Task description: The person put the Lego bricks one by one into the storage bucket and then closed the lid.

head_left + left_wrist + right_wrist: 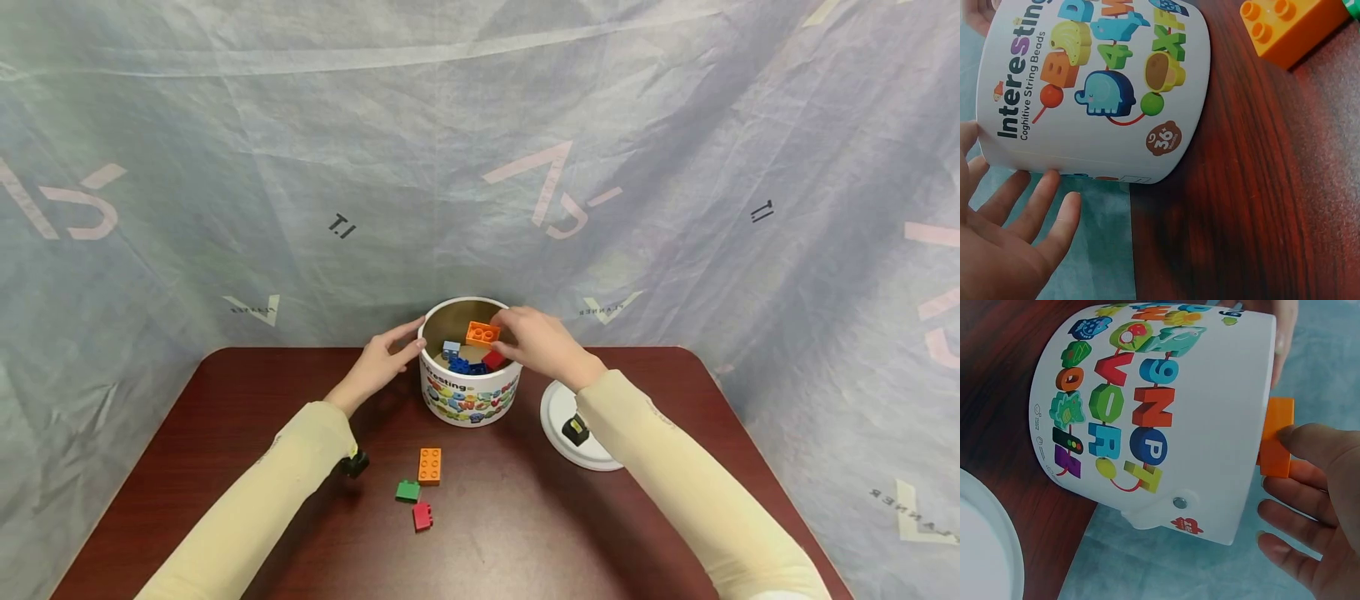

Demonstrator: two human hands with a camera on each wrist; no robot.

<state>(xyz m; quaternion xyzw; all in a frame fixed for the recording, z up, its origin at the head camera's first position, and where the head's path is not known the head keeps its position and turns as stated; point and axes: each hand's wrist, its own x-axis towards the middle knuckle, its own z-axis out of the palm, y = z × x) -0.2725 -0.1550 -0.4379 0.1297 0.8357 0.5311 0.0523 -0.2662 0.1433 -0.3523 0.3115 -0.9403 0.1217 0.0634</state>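
Observation:
A white round bucket (468,396) printed with colourful letters stands at the back of the table. My left hand (378,367) rests against its left side near the rim; in the left wrist view the fingers (1038,203) are spread and fairly straight. My right hand (543,342) pinches an orange building brick (482,334) by its end at the bucket's mouth. In the right wrist view the thumb presses this orange brick (1279,437), while the other fingers trail loosely below. Inside the bucket lie blue bricks (459,365), a light blue brick (451,349) and a red brick (493,359).
On the table before the bucket lie an orange brick (430,466), a green brick (408,491) and a red brick (423,517). A white round lid (557,414) lies to the right, partly beneath the right forearm. Printed grey cloth (420,167) hangs behind the table.

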